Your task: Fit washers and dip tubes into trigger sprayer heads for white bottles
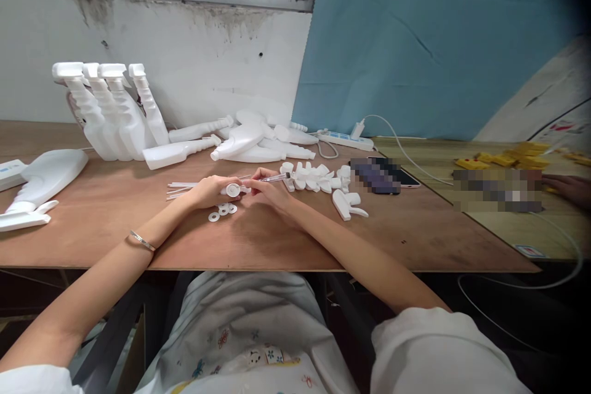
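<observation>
My left hand [213, 191] is closed round a white trigger spray head [233, 190], its round open end facing me. Close against it, my right hand [272, 188] pinches a thin, clear, shiny rod-like piece [278, 178]; its exact kind is too small to tell. The fingertips of both hands meet at the spray head and partly hide it. Several flat white ring washers [223, 210] lie just below my left hand. Thin white dip tubes [181, 185] stick out on the table behind my left wrist. A pile of white spray heads [316, 176] sits right of my right hand.
White spray bottles [120, 117] stand at the back left, others [253, 138] lie behind my hands. One loose trigger head [347, 204], phones [392, 173] and a power strip [347, 140] are to the right. Another person's hand [569, 189] is near yellow pieces [512, 156].
</observation>
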The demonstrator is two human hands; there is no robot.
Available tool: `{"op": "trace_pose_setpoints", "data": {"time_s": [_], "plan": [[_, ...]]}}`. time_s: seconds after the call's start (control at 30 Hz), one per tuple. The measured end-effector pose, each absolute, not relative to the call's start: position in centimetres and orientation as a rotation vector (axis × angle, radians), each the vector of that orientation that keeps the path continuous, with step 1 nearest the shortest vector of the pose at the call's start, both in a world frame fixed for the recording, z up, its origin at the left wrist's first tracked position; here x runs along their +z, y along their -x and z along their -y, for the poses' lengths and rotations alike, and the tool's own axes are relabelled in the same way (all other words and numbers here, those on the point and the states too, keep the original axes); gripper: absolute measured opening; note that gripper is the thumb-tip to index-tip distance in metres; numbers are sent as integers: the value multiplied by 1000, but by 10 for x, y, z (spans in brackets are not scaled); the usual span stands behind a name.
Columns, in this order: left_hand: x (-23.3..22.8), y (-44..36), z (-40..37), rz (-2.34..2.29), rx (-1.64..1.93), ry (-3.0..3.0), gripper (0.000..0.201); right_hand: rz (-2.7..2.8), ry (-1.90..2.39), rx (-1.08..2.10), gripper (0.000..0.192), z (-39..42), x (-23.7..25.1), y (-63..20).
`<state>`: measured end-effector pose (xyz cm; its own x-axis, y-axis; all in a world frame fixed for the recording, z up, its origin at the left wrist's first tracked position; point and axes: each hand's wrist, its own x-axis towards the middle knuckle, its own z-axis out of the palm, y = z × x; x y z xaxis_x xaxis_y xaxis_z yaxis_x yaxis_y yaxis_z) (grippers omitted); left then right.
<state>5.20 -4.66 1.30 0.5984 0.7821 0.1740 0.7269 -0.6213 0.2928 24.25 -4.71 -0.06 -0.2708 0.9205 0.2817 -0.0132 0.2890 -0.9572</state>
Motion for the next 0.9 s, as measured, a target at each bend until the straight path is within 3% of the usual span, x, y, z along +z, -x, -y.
{"op": "trace_pose_setpoints", "data": {"time_s": [0.37, 0.9], "plan": [[21, -52, 50, -1233, 368, -2572, 47, 1391, 881, 1251, 35, 44, -2, -239], [25, -53, 53, -1293, 346, -2500, 45, 1198, 871, 1452, 34, 44, 2, -238]]}}
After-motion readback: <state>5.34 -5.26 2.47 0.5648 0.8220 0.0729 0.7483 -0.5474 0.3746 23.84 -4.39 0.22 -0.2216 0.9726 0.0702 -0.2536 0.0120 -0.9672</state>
